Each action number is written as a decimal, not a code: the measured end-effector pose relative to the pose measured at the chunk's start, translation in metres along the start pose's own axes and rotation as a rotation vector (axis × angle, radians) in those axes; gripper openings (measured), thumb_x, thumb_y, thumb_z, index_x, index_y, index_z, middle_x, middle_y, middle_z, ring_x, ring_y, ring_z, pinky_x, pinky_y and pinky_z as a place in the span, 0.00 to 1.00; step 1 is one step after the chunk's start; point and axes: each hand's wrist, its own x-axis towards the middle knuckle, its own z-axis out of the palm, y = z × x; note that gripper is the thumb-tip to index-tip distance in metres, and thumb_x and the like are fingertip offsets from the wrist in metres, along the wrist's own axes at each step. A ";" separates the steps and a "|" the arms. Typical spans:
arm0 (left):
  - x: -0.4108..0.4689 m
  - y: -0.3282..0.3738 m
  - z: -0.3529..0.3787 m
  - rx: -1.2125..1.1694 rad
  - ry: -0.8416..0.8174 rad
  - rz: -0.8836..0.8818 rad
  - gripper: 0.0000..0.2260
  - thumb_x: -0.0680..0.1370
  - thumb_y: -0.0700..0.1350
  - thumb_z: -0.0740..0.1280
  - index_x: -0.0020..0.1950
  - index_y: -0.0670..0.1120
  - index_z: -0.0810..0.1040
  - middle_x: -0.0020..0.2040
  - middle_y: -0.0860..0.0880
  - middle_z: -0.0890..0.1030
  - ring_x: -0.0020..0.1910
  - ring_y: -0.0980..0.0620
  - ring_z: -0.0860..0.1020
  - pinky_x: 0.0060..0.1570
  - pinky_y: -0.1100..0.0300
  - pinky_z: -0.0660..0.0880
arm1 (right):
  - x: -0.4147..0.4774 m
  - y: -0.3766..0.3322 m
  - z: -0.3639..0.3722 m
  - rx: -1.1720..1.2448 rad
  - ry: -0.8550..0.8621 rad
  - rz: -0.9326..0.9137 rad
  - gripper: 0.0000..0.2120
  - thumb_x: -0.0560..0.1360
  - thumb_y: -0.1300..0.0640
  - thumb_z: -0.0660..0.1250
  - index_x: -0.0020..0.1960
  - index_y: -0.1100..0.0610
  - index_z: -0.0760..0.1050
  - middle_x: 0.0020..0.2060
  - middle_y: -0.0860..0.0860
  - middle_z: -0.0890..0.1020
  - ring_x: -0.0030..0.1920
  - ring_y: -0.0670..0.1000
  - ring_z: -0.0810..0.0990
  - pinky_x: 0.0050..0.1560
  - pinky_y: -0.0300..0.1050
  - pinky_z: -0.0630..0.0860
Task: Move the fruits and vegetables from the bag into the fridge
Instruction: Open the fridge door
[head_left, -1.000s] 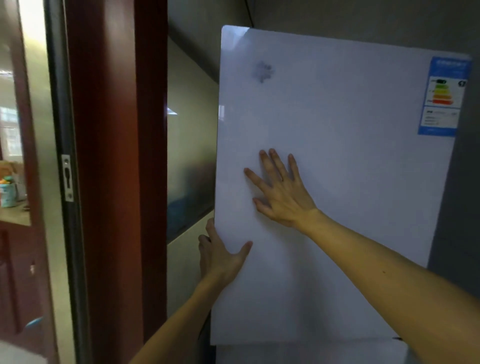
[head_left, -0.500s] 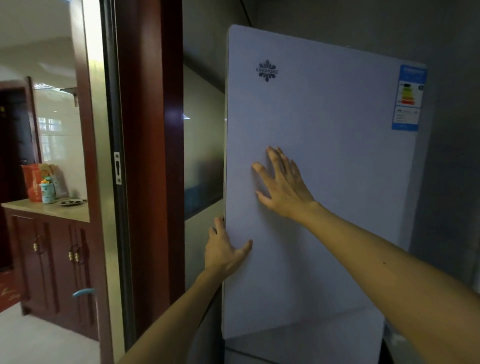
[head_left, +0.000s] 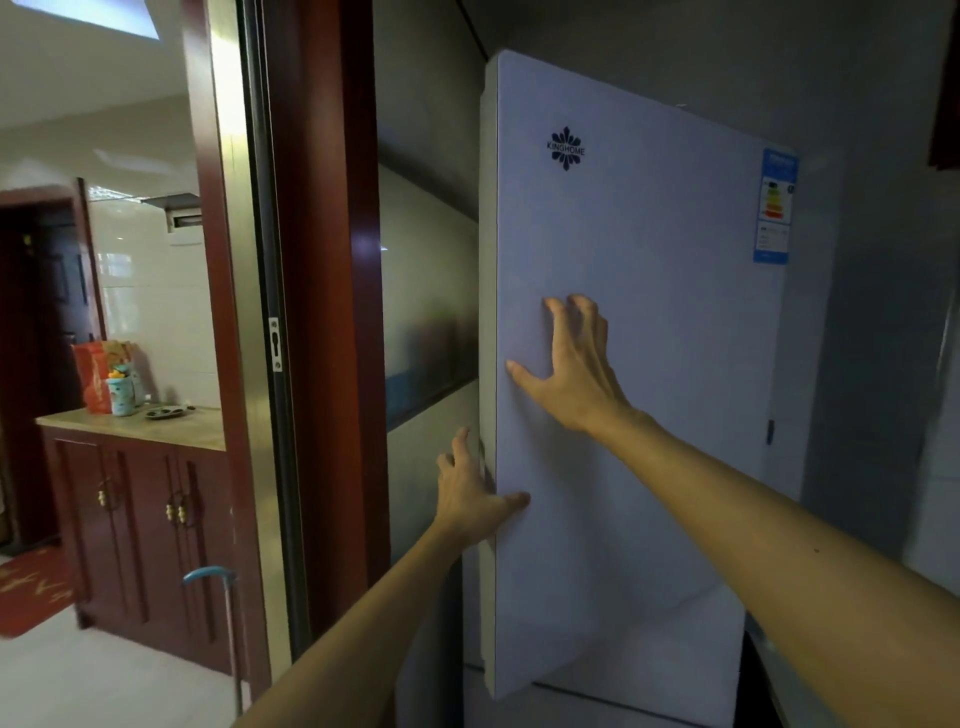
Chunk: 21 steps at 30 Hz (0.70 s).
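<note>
The white upper fridge door (head_left: 649, 249) with a dark flower logo stands slightly ajar, its pale left edge turned toward me. My left hand (head_left: 467, 493) grips that left edge, thumb on the front face. My right hand (head_left: 574, 374) lies flat on the door's front with fingers spread, holding nothing. Below it is the lower fridge door (head_left: 649, 670), which looks closed. No fruit or vegetables show. A red-orange bag (head_left: 91, 374) stands far off on a kitchen counter at the left.
A dark red door frame (head_left: 322, 312) stands just left of the fridge, with a glass panel (head_left: 426, 312) between them. Beyond it are a wooden cabinet (head_left: 140, 519), a cup and a dish on the counter, a blue-handled pole (head_left: 208, 574) and a red mat (head_left: 31, 587).
The fridge door has swung away from me toward the fridge body, both hands staying on it. The view has drawn back, now showing the kitchen at left.
</note>
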 end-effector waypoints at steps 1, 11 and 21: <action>0.000 0.001 -0.001 -0.058 -0.068 -0.007 0.53 0.64 0.44 0.79 0.76 0.57 0.46 0.73 0.45 0.59 0.70 0.41 0.65 0.65 0.40 0.70 | -0.002 -0.004 -0.004 0.005 0.010 0.011 0.41 0.73 0.40 0.68 0.76 0.54 0.51 0.74 0.56 0.51 0.73 0.58 0.53 0.62 0.55 0.72; -0.019 -0.004 0.007 -0.299 -0.309 0.129 0.41 0.68 0.42 0.76 0.70 0.59 0.54 0.61 0.52 0.75 0.56 0.55 0.79 0.53 0.53 0.80 | -0.021 -0.037 -0.009 -0.069 0.048 0.139 0.53 0.69 0.38 0.71 0.78 0.55 0.40 0.76 0.59 0.47 0.75 0.61 0.50 0.70 0.60 0.66; -0.042 0.009 -0.004 -0.226 -0.477 0.201 0.50 0.68 0.42 0.77 0.76 0.54 0.43 0.64 0.54 0.68 0.62 0.55 0.69 0.57 0.61 0.70 | -0.045 -0.059 -0.038 -0.106 0.054 0.219 0.51 0.72 0.51 0.71 0.78 0.58 0.36 0.76 0.58 0.46 0.75 0.58 0.50 0.68 0.47 0.64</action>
